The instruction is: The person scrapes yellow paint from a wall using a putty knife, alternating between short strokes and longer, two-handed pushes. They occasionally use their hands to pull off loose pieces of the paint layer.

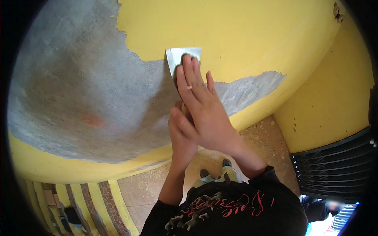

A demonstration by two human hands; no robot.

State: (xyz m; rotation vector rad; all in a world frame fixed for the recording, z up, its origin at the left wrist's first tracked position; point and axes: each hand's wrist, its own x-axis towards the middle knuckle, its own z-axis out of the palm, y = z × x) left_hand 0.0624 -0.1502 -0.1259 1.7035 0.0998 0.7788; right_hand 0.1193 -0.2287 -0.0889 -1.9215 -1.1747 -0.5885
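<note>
Black sleeves with red and white lettering, nearest the lens, lead up to two hands stacked on a scraper pressed against a yellow wall.

Scraper: a broad, pale metal blade lies flat on the wall, just at the ragged edge where yellow paint meets bare grey plaster. Only the upper blade shows; the handle is hidden beneath the hands. The blade appears thin and light, stiff enough to hold its line yet probably slightly springy at the edge. Its smooth face offers little grip, so hold is best taken at the handle, with flat pressure added on the blade's back, well behind the working edge.

Right hand: open and flat, fingers extended and close together, fingertips resting on the lower blade; it grasps nothing, only presses.

Left hand: lies under the right, curled, apparently closed around the hidden handle; the grip itself cannot be fully seen.

Surroundings: the stripped grey area spreads left and right of the blade, with a reddish patch lower left. Below, a tiled floor carries scattered debris and the person's shoes. A dark metal grille stands at right.
</note>
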